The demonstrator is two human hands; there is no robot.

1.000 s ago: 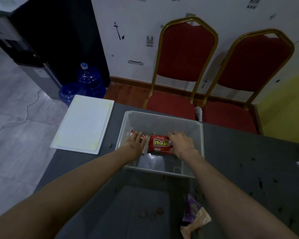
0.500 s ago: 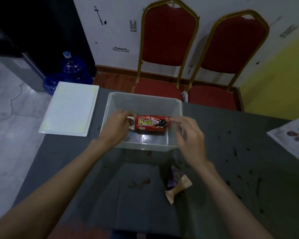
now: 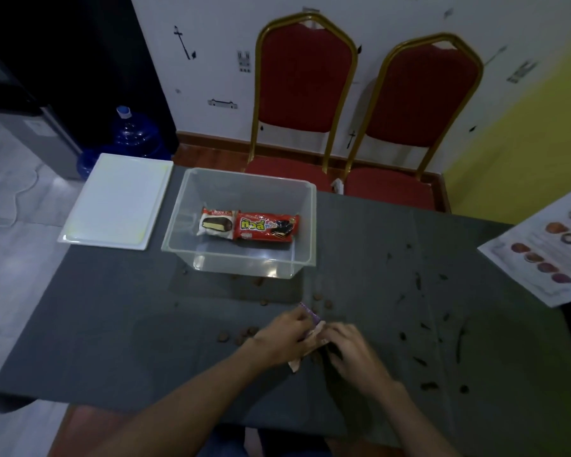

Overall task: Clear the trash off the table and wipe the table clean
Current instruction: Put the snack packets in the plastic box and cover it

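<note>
A clear plastic bin stands on the dark grey table. Inside it lie a white-and-red snack pack and a red snack wrapper, side by side. Nearer to me, a crumpled purple-and-tan wrapper lies on the table, mostly hidden between my hands. My left hand curls over its left side and my right hand presses on its right side. Brown crumbs and dark flecks dot the tabletop.
A white tray overhangs the table's far left corner. A printed sheet lies at the right edge. Two red chairs stand behind the table. A blue water jug sits on the floor at left.
Both hands left the bin, where the red wrapper now lies flat, and came back toward me onto the purple-and-tan wrapper. The camera tilted, showing more of the near table.
</note>
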